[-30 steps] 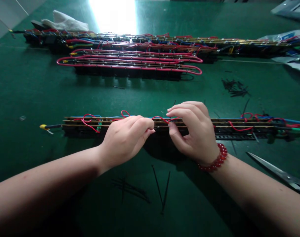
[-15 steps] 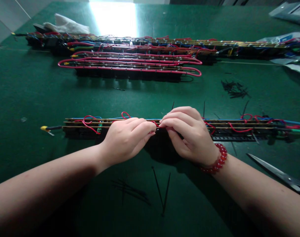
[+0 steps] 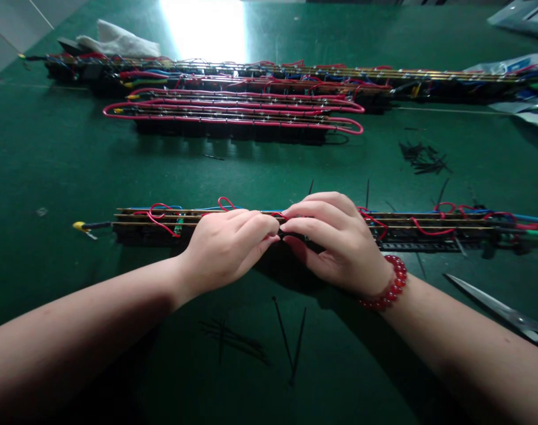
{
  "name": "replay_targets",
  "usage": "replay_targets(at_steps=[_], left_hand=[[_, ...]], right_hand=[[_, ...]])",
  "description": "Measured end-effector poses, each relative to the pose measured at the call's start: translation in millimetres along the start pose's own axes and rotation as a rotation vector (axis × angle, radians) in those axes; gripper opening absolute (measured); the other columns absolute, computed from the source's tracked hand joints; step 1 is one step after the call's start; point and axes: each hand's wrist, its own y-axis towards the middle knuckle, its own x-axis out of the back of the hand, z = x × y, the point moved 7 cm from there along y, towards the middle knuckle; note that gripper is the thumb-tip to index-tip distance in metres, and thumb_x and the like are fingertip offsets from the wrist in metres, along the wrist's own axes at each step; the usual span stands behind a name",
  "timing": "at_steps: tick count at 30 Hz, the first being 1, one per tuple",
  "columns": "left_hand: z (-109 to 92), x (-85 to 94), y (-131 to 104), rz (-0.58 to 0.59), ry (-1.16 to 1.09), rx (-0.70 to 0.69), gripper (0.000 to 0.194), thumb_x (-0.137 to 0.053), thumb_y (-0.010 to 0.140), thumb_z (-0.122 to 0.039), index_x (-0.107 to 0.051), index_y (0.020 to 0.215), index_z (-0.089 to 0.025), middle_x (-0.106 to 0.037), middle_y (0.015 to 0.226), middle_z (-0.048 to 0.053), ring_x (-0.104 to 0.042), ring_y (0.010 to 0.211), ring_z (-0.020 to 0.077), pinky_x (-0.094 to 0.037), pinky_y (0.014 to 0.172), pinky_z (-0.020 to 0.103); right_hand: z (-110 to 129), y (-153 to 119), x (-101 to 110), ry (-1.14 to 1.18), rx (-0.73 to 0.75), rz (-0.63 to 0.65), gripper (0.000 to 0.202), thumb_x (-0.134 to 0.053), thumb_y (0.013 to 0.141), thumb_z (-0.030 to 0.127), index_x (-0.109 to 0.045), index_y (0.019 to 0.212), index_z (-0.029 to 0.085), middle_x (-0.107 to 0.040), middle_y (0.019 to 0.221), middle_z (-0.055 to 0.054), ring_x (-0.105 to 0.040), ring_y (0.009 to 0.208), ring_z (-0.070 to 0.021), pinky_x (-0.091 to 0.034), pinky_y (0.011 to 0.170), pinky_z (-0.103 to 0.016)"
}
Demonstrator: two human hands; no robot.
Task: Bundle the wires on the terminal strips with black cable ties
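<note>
A long wired assembly with brass-coloured rods and red and blue wires lies across the green table. Over its middle, my left hand is closed in a pinch, thumb against fingers; what it grips is too small to make out. Close beside it on the right, my right hand has its fingers curved at the rods, thumb apart from the index finger, with fingertips near those of my left hand. A red wire loop rises behind my left hand. Black ties stick up from the assembly, one right of my right hand.
More wired assemblies lie at the back, with a white cloth behind them. Scissors lie at the right. Loose black ties are in front, and short black pieces lie at the back right.
My right hand's thumb and index finger have spread apart and shifted left, closer to my left fingertips. My left hand has barely moved.
</note>
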Motion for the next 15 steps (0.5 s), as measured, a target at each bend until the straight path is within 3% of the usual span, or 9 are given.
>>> replay_targets(at_steps=[10, 15], left_hand=[[2.1, -0.1, -0.4, 0.003, -0.117, 0.057, 0.005, -0.055, 0.098, -0.023, -0.055, 0.101, -0.02, -0.072, 0.092, 0.002, -0.069, 0.082, 0.0144, -0.052, 0.07, 0.025], [2.0, 5.8, -2.4, -0.073, -0.099, 0.065, 0.017, -0.056, 0.093, -0.016, -0.052, 0.109, -0.021, -0.069, 0.1, 0.003, -0.067, 0.087, 0.0149, -0.052, 0.072, 0.027]], right_hand=[[-0.6, 2.3, -5.5, -0.025, -0.028, 0.086, 0.009, -0.058, 0.087, 0.015, -0.064, 0.09, 0.021, -0.076, 0.101, -0.006, -0.066, 0.091, -0.0222, -0.053, 0.08, -0.039], [0.6, 2.5, -5.8, -0.033, -0.017, 0.098, 0.009, -0.058, 0.086, 0.015, -0.063, 0.091, 0.021, -0.075, 0.101, -0.008, -0.064, 0.091, -0.0229, -0.053, 0.081, -0.04]])
